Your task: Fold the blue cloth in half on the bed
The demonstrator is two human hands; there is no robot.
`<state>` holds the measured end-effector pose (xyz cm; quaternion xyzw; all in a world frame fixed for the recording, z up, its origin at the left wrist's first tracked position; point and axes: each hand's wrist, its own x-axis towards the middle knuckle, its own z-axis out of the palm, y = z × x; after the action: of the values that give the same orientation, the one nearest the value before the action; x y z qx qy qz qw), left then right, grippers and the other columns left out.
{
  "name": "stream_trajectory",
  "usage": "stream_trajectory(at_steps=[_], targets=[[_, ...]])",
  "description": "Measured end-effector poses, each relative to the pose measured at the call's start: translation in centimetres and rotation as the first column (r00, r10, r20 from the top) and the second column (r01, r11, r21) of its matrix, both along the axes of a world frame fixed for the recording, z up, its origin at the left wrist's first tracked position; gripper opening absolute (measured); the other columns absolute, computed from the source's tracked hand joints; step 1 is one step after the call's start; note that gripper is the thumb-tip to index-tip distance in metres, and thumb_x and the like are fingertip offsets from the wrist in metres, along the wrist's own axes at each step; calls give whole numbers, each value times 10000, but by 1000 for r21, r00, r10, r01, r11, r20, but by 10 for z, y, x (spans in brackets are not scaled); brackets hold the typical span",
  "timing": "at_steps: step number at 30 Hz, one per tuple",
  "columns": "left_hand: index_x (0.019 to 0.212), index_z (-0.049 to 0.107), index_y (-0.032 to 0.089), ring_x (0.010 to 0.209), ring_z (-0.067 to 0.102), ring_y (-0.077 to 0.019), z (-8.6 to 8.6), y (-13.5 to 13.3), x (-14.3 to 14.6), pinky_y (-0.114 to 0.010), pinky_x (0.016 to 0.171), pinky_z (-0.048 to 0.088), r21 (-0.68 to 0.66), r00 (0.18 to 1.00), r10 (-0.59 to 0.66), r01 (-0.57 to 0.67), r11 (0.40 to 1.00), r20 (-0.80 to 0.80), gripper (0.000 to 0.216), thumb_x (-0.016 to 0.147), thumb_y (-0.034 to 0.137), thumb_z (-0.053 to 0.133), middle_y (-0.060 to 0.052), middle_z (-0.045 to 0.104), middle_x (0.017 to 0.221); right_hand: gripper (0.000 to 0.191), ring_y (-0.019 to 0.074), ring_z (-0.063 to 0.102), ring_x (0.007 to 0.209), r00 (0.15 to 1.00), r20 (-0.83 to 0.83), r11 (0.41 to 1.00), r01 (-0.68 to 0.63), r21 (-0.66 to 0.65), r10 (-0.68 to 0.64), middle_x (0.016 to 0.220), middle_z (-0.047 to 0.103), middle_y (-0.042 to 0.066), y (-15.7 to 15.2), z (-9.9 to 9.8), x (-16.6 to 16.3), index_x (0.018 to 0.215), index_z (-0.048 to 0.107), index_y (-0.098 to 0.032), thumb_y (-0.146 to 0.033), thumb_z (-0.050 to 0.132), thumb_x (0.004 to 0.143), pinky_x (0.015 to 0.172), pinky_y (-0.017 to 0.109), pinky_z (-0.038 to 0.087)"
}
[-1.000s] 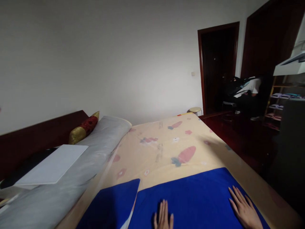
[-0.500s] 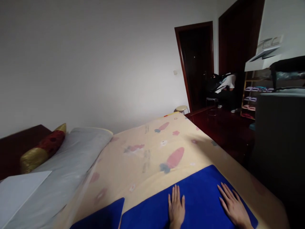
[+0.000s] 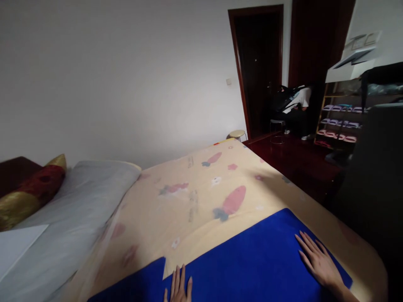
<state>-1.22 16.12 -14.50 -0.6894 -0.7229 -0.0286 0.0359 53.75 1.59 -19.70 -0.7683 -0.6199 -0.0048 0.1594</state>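
Observation:
A blue cloth (image 3: 252,260) lies spread over the near end of a bed covered by a cream sheet with a carrot print (image 3: 201,193). My left hand (image 3: 179,289) rests flat on the cloth at the bottom edge of the view, fingers stretched forward and close together. My right hand (image 3: 317,262) lies flat near the cloth's right corner, fingers spread. Neither hand holds anything. A second blue piece (image 3: 138,283) lies to the left, its edge meeting the main cloth.
A long grey bolster (image 3: 78,201) and a red-and-gold cushion (image 3: 31,193) lie at the left, with a white board (image 3: 15,249) beside them. A stool (image 3: 237,134), a dark doorway (image 3: 258,67), a shoe rack (image 3: 340,121) and a bent-over person (image 3: 294,102) stand beyond.
My left hand has slid left and back toward the bottom edge of the view. My right hand stays near the cloth's right corner. The view has shifted slightly.

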Motion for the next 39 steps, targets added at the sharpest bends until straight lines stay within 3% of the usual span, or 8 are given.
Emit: stream_trajectory(at_steps=[9, 13, 16, 19, 23, 27, 32, 39], targets=[[1440, -40, 353, 1464, 182, -173, 3, -4, 13, -670, 1134, 81, 41, 1000, -1, 1, 999, -1, 509, 954, 438, 84, -3, 202, 1596, 617, 226, 261, 1426, 1000, -6, 995, -1, -100, 0, 1556, 258, 16, -2, 10, 10, 1468, 218, -329, -572, 330, 912, 1142, 507, 268], [1436, -40, 365, 1465, 178, -182, 3, -5, 13, -670, 1131, 93, 27, 1000, 1, -1, 1000, 12, 512, 951, 443, 105, 2, 199, 1597, 615, 260, 253, 1428, 992, -32, 992, 120, -36, -122, 1545, 270, 93, 31, 33, -53, 1439, 341, -209, -551, 278, 931, 1143, 545, 253], [1444, -19, 347, 1465, 172, -166, 4, -6, 13, -653, 1139, 96, 14, 1000, 16, -16, 1000, -13, 513, 950, 440, 85, 7, 182, 1598, 561, 223, 211, 1440, 974, -139, 983, -184, -18, 180, 1561, 216, 41, 66, 54, -151, 1466, 258, -281, -514, 260, 955, 1157, 501, 259], [1451, -2, 345, 1463, 184, -163, 2, -6, 11, -651, 1139, 114, -4, 1000, 22, -22, 1000, -12, 524, 946, 453, 84, 23, 166, 1599, 574, 229, 189, 1442, 811, -243, 835, -550, -10, 531, 1570, 134, 8, 91, 65, -242, 1481, 106, -365, -515, 280, 955, 1159, 505, 260], [1454, 20, 366, 1456, 210, -169, 0, -4, 9, -645, 1141, 127, -5, 1000, 22, -22, 1000, 14, 526, 943, 468, 96, 36, 171, 1598, 610, 257, 182, 1442, 701, -319, 729, -683, -43, 638, 1567, 96, 23, 107, 63, -280, 1476, 90, -378, -552, 316, 937, 1163, 537, 233], [1458, 24, 354, 1460, 193, -165, 6, -5, 11, -631, 1154, 89, -8, 1000, 14, -14, 1000, 4, 526, 945, 442, 101, 29, 162, 1600, 575, 233, 161, 1452, 813, -271, 824, -556, -104, 515, 1576, 107, -3, 120, 57, -222, 1465, 111, -395, -546, 300, 943, 1182, 528, 170], [1461, 26, 355, 1461, 188, -160, 12, -6, 13, -638, 1152, 64, -13, 1000, 4, -4, 1000, 13, 530, 946, 456, 99, 19, 166, 1599, 589, 207, 152, 1455, 955, -122, 942, -287, -173, 269, 1575, 172, -12, 122, 46, -86, 1465, 151, -374, -595, 257, 929, 1183, 511, 168], [1464, 66, 351, 1457, 205, -163, 14, -5, 13, -633, 1155, 63, -36, 999, 30, -30, 999, 21, 535, 943, 456, 119, 16, 190, 1593, 675, 226, 132, 1458, 990, -126, 988, -75, -137, 57, 1592, 145, 7, 110, 16, 39, 1487, 121, -330, -632, 267, 902, 1183, 503, 185]])
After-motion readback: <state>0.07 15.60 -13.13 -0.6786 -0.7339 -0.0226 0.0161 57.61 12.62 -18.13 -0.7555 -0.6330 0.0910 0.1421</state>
